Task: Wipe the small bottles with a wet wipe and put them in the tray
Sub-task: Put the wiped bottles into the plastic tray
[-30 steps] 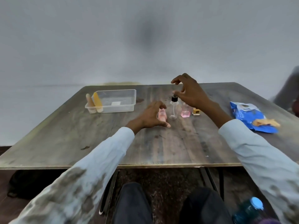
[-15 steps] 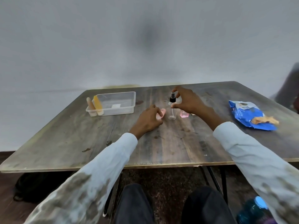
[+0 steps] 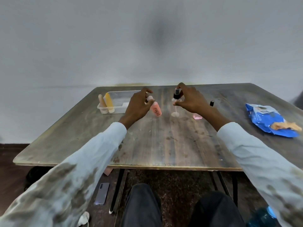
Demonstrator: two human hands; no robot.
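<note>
- Over the middle of the wooden table (image 3: 164,145), the left hand (image 3: 137,106) grips a pink bottle (image 3: 155,108) by its neck, fingers curled round the cap end, the body tilting down toward 5 o'clock and lifted off the tabletop
- At 3 o'clock from it, well apart, the right hand (image 3: 191,99) pinches a clear spray bottle (image 3: 176,99) with a black pump top, thumb under the shoulder and fingertips on the cap; a thin clear stem runs down from it to a small round foot near the table
- Just at 5 o'clock of the right wrist, a small pink bottle (image 3: 197,116) lies on the table, partly hidden by the forearm
- At 2 o'clock from that wrist a small black cap (image 3: 211,103) stands upright
- At 9 o'clock from the left hand sits the clear tray (image 3: 114,110), holding a tan bottle (image 3: 102,103) and a yellow bottle (image 3: 109,102) leaning at its left end
- Far out at 3 o'clock, near the table's right edge, lies a blue wet wipe pack (image 3: 265,118) with a crumpled wipe (image 3: 285,126) on its near end
- Under the table at 7 o'clock, a phone (image 3: 102,195) lies on the floor
</note>
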